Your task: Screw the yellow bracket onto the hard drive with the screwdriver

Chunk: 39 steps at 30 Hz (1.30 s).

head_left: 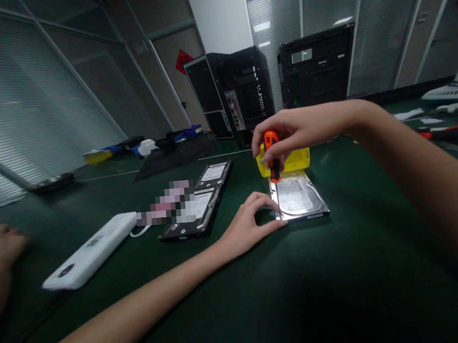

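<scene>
A silver hard drive (pixel 297 196) lies flat on the dark green table, label side up. My left hand (pixel 252 217) rests on the table and grips its near left corner between thumb and fingers. Above the drive's left side, my right hand (pixel 284 135) is closed around the handle of an orange and black screwdriver (pixel 275 170). The tool stands upright, its thin shaft pointing down toward the corner by my left fingers. Whether the tip sits in a screw is too small to tell. Just behind the drive is a yellow box (pixel 297 162), partly hidden by my right hand.
Two more hard drives, a nearer one (pixel 204 208) and a farther one (pixel 214 173), lie to the left. Beyond them is a white power bank (pixel 93 253). Another person's hand (pixel 1 253) is at the left edge. Computer cases (pixel 246 93) stand behind; red-handled pliers (pixel 448 133) lie right.
</scene>
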{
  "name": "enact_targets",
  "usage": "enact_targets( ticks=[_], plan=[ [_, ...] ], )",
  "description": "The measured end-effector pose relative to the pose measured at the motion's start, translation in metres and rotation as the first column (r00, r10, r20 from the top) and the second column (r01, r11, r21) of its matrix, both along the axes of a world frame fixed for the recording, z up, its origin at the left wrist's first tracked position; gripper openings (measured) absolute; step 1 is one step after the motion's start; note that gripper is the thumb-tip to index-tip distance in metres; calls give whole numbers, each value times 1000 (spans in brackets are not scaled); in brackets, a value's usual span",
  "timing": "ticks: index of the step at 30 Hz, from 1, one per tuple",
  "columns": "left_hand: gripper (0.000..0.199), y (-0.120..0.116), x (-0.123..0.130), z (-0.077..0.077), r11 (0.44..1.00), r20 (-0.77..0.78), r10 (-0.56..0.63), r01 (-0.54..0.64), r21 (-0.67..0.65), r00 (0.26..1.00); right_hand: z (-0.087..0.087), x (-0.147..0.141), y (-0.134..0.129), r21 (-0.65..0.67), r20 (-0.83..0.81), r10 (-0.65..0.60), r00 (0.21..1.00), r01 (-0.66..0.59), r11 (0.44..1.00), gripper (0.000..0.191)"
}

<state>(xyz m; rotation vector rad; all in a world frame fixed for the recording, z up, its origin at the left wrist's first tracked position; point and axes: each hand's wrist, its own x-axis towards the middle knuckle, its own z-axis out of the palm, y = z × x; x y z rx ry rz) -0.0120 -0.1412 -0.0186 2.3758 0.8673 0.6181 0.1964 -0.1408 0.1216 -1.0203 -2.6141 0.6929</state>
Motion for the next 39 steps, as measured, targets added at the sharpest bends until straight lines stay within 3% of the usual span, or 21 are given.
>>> enact_targets(
  ticks=[39],
  plan=[
    [22, 2, 0, -2, 1000, 44, -30, 31, -8, 999, -1, -2, 2, -21, 0, 30, 1000, -30, 999, 37]
  ],
)
